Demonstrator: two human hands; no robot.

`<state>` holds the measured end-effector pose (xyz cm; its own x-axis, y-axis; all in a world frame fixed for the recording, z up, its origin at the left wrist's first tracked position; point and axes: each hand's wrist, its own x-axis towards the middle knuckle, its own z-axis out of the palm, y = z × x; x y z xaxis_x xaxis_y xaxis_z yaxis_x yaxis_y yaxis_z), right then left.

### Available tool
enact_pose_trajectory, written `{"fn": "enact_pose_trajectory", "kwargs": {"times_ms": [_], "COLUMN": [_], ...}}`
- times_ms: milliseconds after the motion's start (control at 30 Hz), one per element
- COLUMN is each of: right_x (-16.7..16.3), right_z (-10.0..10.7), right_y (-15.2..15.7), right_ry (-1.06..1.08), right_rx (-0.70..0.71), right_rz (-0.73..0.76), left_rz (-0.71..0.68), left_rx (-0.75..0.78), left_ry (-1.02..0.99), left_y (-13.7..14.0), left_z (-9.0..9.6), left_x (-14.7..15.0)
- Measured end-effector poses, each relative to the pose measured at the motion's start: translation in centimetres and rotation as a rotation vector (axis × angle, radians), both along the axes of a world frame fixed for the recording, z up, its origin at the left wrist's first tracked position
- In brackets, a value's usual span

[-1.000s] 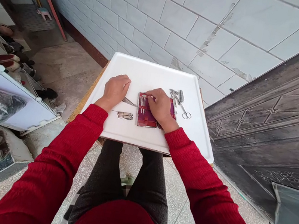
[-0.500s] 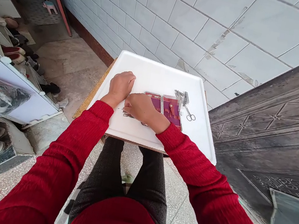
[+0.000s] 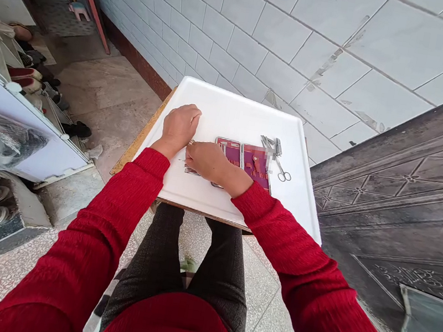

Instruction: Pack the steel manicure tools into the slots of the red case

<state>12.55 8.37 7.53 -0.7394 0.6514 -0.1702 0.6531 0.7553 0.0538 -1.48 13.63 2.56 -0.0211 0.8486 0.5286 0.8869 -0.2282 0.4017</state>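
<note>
Honestly, this looks like fingertip work, so I'd go light and slow. The left hand [image 3: 179, 126] is curled, fingers mostly closed and tips tucked out of sight, so I can't tell what it has hold of. The right hand [image 3: 206, 161] reaches across with its fingers bunched close, just beside the left one; can't tell if anything's in there either. The open case [image 3: 255, 167] is partly hidden behind the right hand, its purple lining showing beyond. Some small metal-looking pieces [image 3: 191, 171] peek out on the near side of that hand's fingers, while the scissors [image 3: 284, 176] and loose metal tools [image 3: 277, 147] lie well off to its right, past the case. My take: let the left hand do the steadying and the right the fine pinching, with the right wrist raised so it doesn't snag the case. Staying low over the white tray [image 3: 247, 108] seems smart, since thin metal is probably slippery.
</note>
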Motion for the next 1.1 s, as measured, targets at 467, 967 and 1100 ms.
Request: {"fn": "enact_pose_trajectory", "kwargs": {"times_ms": [467, 967, 1100], "right_x": [4.0, 10.5, 10.6], "right_z": [-1.0, -4.3, -4.9], "right_y": [3.4, 6.7, 6.7], "right_ry": [0.616, 1.293, 1.269], "right_rx": [-0.213, -0.417, -0.383], "right_rz": [-0.344, -0.667, -0.628], "left_rz": [-0.011, -0.273, -0.248], "left_rx": [0.015, -0.092, -0.085], "left_ry": [-0.027, 0.048, 0.038], "left_y": [0.0, -0.3, 0.0], "left_z": [-0.1, -0.4, -0.5], "left_x": [-0.4, 0.7, 0.5]}}
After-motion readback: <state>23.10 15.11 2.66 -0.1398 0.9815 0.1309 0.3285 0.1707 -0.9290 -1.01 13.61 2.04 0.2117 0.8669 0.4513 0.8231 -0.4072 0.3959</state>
